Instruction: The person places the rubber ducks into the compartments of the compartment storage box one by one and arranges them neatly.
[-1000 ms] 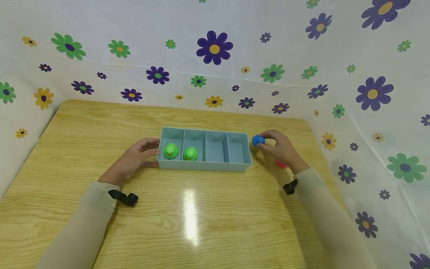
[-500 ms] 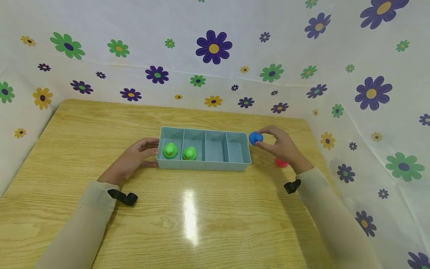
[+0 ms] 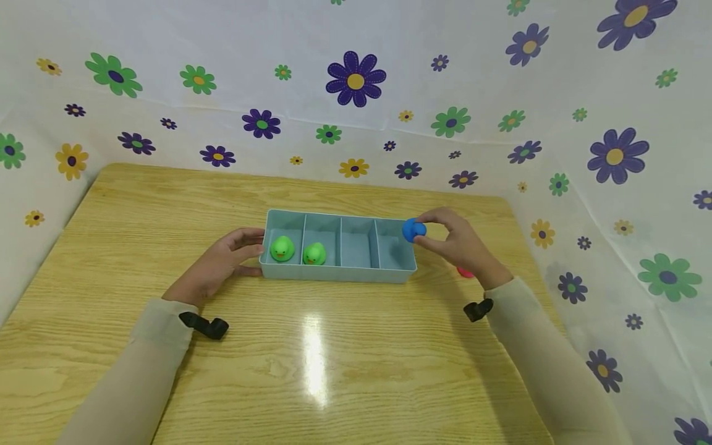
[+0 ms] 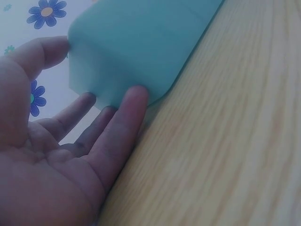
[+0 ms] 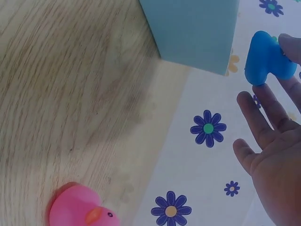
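In the head view a pale blue tray point(image 3: 339, 275) with several compartments stands on the table. A green rubber duck point(image 3: 282, 248) sits in its leftmost compartment and another green rubber duck point(image 3: 314, 254) in the one beside it. Extended fingers of my left hand point(image 3: 222, 262) touch the tray's left end; in the left wrist view the fingertips point(image 4: 136, 92) rest against its wall. My right hand point(image 3: 458, 244) pinches a blue rubber duck point(image 3: 414, 230) between thumb and fingers, above the tray's right end. In the right wrist view the blue duck point(image 5: 258, 59) is apart from the tray.
A pink rubber duck point(image 5: 75, 207) lies on the table near my right wrist, mostly hidden by it in the head view. Flower-printed white cloth point(image 3: 356, 37) rises behind the wooden table point(image 3: 250, 371) and along its sides.
My right hand has carried the blue rubber duck leftward, from beside the tray to above its right end. My left hand and the green ducks have stayed in place.
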Motion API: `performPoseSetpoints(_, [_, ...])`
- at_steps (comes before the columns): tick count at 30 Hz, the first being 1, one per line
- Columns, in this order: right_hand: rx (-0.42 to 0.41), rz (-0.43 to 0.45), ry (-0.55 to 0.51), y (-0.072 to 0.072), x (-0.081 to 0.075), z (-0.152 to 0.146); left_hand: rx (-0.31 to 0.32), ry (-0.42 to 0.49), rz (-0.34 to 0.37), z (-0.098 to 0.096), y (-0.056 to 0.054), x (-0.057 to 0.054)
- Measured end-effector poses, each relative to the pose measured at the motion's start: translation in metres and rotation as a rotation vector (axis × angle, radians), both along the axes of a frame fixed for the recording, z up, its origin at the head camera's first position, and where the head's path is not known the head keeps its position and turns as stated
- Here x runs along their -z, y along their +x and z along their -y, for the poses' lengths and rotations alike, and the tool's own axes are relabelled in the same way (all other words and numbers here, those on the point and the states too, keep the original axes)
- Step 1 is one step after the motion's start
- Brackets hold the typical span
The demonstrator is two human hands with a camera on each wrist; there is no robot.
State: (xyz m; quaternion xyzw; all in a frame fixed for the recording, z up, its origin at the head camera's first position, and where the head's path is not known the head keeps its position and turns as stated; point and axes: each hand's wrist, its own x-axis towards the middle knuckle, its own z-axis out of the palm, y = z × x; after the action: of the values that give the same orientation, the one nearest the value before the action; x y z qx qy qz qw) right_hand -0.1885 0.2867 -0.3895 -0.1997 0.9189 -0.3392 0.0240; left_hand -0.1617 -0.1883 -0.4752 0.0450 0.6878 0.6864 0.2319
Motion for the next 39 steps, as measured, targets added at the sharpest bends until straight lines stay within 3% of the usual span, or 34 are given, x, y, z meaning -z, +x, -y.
performPoseSetpoints(19, [-0.104, 0.028, -0.081, 0.007, -0.003, 0.023, -0.003, 0.001, 0.005, 0.0, 0.0, 0.0])
performPoseSetpoints(27, [-0.167, -0.003, -0.059, 0.011, -0.003, 0.036, -0.002, 0.001, 0.006, 0.001, -0.001, 0.002])
performPoseSetpoints(39, [-0.237, 0.028, 0.014, 0.013, 0.004, 0.063, -0.011, 0.006, -0.012, 0.0, -0.001, 0.005])
